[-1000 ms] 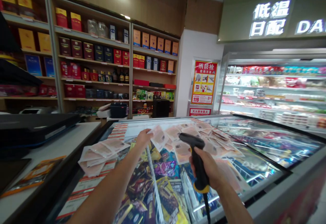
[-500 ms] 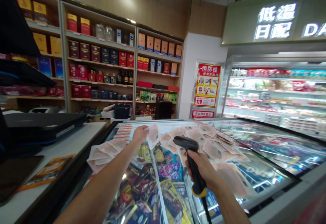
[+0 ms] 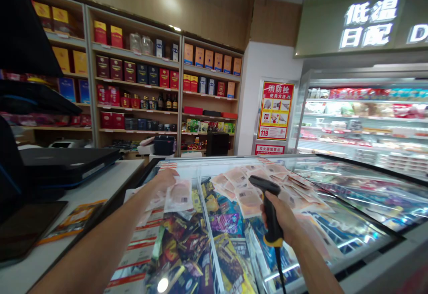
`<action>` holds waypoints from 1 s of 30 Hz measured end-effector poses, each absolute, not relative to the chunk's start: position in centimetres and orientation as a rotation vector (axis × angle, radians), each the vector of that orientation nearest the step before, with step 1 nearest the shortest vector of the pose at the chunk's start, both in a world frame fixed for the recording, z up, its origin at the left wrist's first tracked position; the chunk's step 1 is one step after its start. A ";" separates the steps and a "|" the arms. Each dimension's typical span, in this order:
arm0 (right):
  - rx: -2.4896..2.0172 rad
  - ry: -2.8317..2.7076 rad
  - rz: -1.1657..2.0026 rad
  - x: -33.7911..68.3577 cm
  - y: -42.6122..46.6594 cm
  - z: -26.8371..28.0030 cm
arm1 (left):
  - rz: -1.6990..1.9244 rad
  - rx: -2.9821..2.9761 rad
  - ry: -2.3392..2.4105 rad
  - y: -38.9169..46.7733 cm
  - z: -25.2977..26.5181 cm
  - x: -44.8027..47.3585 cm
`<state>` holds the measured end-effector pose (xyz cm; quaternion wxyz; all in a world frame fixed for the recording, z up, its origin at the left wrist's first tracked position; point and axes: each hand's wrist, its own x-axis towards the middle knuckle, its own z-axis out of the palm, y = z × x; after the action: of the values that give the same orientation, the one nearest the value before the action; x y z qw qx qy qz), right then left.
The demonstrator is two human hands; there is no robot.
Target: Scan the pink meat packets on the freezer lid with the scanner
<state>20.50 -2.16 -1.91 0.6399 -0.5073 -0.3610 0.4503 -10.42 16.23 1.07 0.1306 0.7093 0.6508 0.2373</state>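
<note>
My right hand (image 3: 280,211) is wrapped round the grip of a black and yellow barcode scanner (image 3: 272,218), its head pointing left over the freezer. With fingers closed, my left hand (image 3: 165,179) holds the edge of a flat, clear packet (image 3: 179,194) with pinkish contents and a small dark label. More such packets (image 3: 147,198) lie under and beside my left hand, partly hidden by the forearm. To the right, a spread pile of similar packets (image 3: 240,177) rests on the freezer's glass top, below and behind the scanner.
Under the glass, the chest freezer (image 3: 224,262) holds colourful bags split by a white wire divider (image 3: 207,227). A white counter (image 3: 76,222) at left carries an orange packet (image 3: 72,220) and dark equipment. Shelves of boxes (image 3: 140,75) stand behind, a lit chiller (image 3: 361,111) at right.
My left hand has moved left and toward me with the packet, bringing it over the left packets. The scanner stays in my right hand, shifted slightly right in view.
</note>
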 end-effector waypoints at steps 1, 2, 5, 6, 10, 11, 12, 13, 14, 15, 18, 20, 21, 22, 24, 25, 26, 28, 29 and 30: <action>-1.158 -0.813 1.026 20.7 -2.2 -2.0 | 0.598 2.097 1.887 16.4 1.0 -10.9; -1.158 -0.806 1.025 20.9 -2.2 -2.1 | 0.511 2.132 1.886 16.4 1.0 -11.3; -1.160 -0.789 1.016 21.5 -2.3 -2.4 | 0.348 2.201 1.913 16.4 0.8 -12.4; -1.163 -0.782 1.010 21.8 -2.3 -2.5 | 0.314 2.209 1.933 16.4 0.8 -12.7; -1.179 -0.731 0.988 22.9 -2.6 -2.9 | 0.253 2.204 2.051 15.7 0.7 -13.5; -1.185 -0.714 0.981 23.2 -2.7 -3.0 | 0.256 2.203 2.082 15.6 0.8 -13.6; -1.192 -0.697 0.974 23.5 -2.8 -3.0 | 0.265 2.204 2.113 15.4 0.9 -13.6; -1.201 -0.683 0.969 23.8 -2.9 -3.1 | 0.277 2.206 2.144 15.2 1.0 -13.5; -1.209 -0.671 0.964 24.0 -3.0 -3.2 | 0.294 2.210 2.177 14.9 1.0 -13.3; -1.213 -0.662 0.961 24.2 -3.0 -3.3 | 0.315 2.219 2.210 14.7 1.1 -13.0; -1.203 -0.648 0.964 24.7 -3.1 -3.6 | 0.401 2.274 2.276 13.9 1.2 -11.6; -1.193 -0.647 0.967 24.8 -3.2 -3.7 | 0.471 2.327 2.270 13.3 1.0 -9.9; -1.191 -0.650 0.967 24.8 -3.2 -3.7 | 0.506 2.354 2.252 13.0 0.9 -8.8; -1.192 -0.654 0.963 24.8 -3.2 -3.7 | 0.541 2.383 2.222 12.8 0.7 -7.6; -1.195 -0.665 0.953 24.7 -3.3 -3.7 | 0.579 2.431 2.133 12.3 0.3 -4.7; -1.198 -0.669 0.946 24.7 -3.4 -3.6 | 0.581 2.452 2.070 12.0 0.1 -3.1; -1.202 -0.671 0.941 24.7 -3.5 -3.6 | 0.588 2.467 2.006 11.7 -0.2 -1.5; -1.211 -0.671 0.934 24.7 -3.6 -3.5 | 0.602 2.468 1.886 11.0 -0.8 1.8; -1.219 -0.669 0.935 24.7 -3.7 -3.4 | 0.603 2.452 1.834 10.7 -1.2 3.4; -1.228 -0.669 0.940 24.6 -3.8 -3.3 | 0.599 2.430 1.785 10.2 -1.6 4.8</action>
<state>24.64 -3.77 -3.34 0.6658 -0.5437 -0.2965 0.4162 4.79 10.23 -1.64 0.0337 0.7901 0.5802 0.1948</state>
